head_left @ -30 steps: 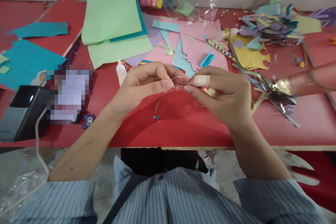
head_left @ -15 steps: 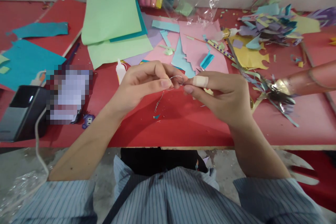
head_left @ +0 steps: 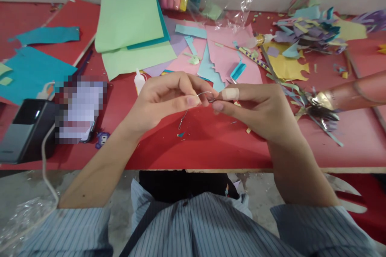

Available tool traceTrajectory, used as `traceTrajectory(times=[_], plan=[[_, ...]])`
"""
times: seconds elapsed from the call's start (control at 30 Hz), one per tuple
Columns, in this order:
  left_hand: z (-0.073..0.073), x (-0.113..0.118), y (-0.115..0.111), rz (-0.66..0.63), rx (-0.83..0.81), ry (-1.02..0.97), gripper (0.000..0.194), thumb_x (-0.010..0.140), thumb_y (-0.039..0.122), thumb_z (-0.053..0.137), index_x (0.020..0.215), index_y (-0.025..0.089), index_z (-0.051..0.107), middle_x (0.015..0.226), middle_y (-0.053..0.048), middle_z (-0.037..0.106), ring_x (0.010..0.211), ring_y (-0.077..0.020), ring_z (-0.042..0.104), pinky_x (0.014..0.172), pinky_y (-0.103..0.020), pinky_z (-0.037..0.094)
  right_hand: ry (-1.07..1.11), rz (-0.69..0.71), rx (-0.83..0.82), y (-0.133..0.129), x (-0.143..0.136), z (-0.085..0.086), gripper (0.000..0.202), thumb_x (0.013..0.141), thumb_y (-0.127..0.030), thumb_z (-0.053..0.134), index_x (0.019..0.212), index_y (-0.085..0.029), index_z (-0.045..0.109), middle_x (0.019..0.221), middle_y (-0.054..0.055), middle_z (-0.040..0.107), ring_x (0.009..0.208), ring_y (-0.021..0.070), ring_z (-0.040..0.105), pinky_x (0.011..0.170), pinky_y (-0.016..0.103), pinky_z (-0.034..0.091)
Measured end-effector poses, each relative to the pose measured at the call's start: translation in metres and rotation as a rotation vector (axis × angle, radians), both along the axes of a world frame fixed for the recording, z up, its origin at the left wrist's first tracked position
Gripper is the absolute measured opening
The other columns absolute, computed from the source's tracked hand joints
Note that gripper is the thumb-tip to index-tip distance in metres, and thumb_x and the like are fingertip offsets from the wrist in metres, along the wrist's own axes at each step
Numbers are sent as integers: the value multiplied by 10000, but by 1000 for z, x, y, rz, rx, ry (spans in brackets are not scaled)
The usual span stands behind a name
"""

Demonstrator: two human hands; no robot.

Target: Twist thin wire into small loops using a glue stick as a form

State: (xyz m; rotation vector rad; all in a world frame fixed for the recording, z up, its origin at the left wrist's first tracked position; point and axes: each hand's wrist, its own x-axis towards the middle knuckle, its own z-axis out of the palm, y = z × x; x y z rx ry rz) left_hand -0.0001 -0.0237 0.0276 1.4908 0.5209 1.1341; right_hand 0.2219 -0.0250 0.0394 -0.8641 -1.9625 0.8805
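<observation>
A thin silvery wire [head_left: 204,92] arcs between my two hands above the red table. My left hand [head_left: 169,98] pinches it between thumb and fingers. From beneath that hand the wire's twisted, looped end [head_left: 181,122] hangs down. My right hand [head_left: 251,104], with a pale bandage [head_left: 230,94] round its index finger, pinches the other part of the wire at the fingertips. Just where the wire ends between the right fingers is hidden. Behind my left hand stands a white glue bottle [head_left: 139,81], partly covered by it.
Green paper sheets [head_left: 129,20], pink paper [head_left: 229,48] and a heap of paper scraps [head_left: 310,28] lie toward the wall. At left are a phone [head_left: 80,110], a dark device [head_left: 28,128] and a white cable [head_left: 45,164]. A reddish tube [head_left: 358,90] lies at right.
Both hands stay pinched on the wire, close together. My right wrist has turned slightly and the wire's arc looks a little flatter. The view has shifted slightly.
</observation>
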Motion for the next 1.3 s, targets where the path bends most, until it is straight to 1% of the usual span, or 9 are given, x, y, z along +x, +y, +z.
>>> traceTrajectory(times=[0.17, 0.33, 0.57, 0.77, 0.87, 1.0, 1.1, 1.2, 1.3], plan=[[5, -2, -3, -5, 0, -48, 141, 948, 242, 677, 819, 211, 727, 1060, -31, 755, 955, -180, 723, 897, -349, 617, -34, 6, -17, -2, -4, 15, 266, 931, -299, 708, 683, -224, 651, 592, -39, 585, 576, 109, 533, 548, 268, 441], [7, -3, -3, -34, 27, -72, 104, 928, 165, 684, 836, 195, 723, 1061, -39, 760, 889, -167, 729, 875, -345, 629, -30, 41, -215, -3, -7, 26, 322, 922, -408, 707, 664, -221, 664, 544, -32, 520, 597, 128, 552, 562, 276, 452], [7, -6, -2, -22, 46, -19, 120, 926, 200, 690, 806, 206, 691, 1049, -48, 762, 898, -193, 734, 843, -380, 645, -65, 64, -273, 4, -2, 29, 133, 856, -341, 781, 747, -273, 749, 707, -9, 693, 681, 165, 630, 578, 294, 493], [7, -8, -2, -43, 64, -12, 121, 933, 188, 677, 813, 201, 689, 1049, -59, 764, 982, -213, 738, 811, -349, 646, -71, 126, -281, 11, -1, 28, 92, 826, -376, 808, 809, -289, 781, 788, -4, 756, 711, 182, 673, 607, 303, 561], [6, -7, -2, -31, 69, -21, 126, 933, 197, 680, 807, 205, 690, 1038, -52, 763, 976, -217, 740, 832, -372, 643, -41, 83, -255, 9, -2, 25, 79, 806, -345, 831, 802, -285, 781, 809, 0, 768, 730, 187, 696, 630, 304, 587], [6, -6, -2, -3, 60, -29, 135, 933, 198, 680, 798, 204, 693, 1029, -54, 764, 959, -219, 739, 847, -391, 638, -1, -5, -238, 4, -6, 23, 73, 795, -260, 843, 772, -276, 777, 760, -17, 754, 735, 180, 713, 639, 294, 600], [5, -6, -2, -18, 38, -43, 130, 937, 190, 673, 812, 210, 703, 1044, -49, 765, 925, -203, 737, 850, -384, 637, 25, -45, -208, 1, -9, 23, 109, 785, -199, 845, 749, -275, 775, 756, -26, 757, 763, 182, 727, 682, 298, 615], [4, -5, -1, -30, 21, -81, 134, 942, 170, 657, 827, 207, 714, 1047, -50, 765, 966, -198, 730, 878, -369, 630, 54, -75, -180, -1, -10, 21, 126, 776, -168, 846, 752, -270, 776, 783, -30, 773, 785, 178, 740, 728, 302, 629], [2, -3, 0, -16, 9, -87, 126, 933, 210, 680, 811, 213, 711, 1033, -51, 770, 997, -227, 729, 892, -398, 618, 77, -82, -137, 0, -9, 17, 111, 776, -170, 848, 770, -255, 778, 800, -34, 789, 781, 162, 749, 734, 288, 633]])
